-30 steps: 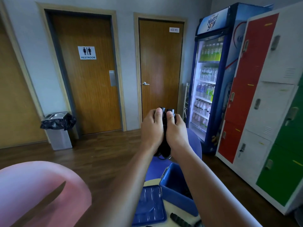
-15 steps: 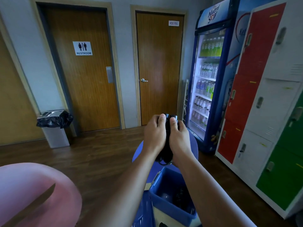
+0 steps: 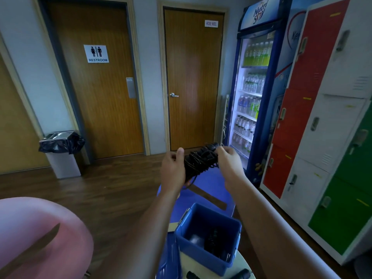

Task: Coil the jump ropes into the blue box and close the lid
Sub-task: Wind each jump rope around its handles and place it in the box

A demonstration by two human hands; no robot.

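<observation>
A black jump rope (image 3: 200, 160), coiled into a bundle around its handles, is held in the air above the table. My left hand (image 3: 173, 170) grips its lower end. At the upper end, my right hand (image 3: 228, 160) pinches the bundle. Below them the open blue box (image 3: 207, 256) stands on the pale round table (image 3: 244, 262), with another dark coiled rope (image 3: 214, 237) inside. The blue lid (image 3: 168, 260) lies left of the box, partly hidden by my left forearm. Black handles (image 3: 242, 274) of another rope lie on the table near the bottom edge.
A blue chair (image 3: 209, 190) stands behind the table and a pink chair (image 3: 40, 238) at the lower left. Coloured lockers (image 3: 322, 117) and a drinks fridge (image 3: 253, 87) line the right wall. A bin (image 3: 62, 154) stands by the restroom door.
My hands have drawn apart and tilted the rope bundle sideways, so it now shows between them. The view has dipped, bringing more of the blue box into sight.
</observation>
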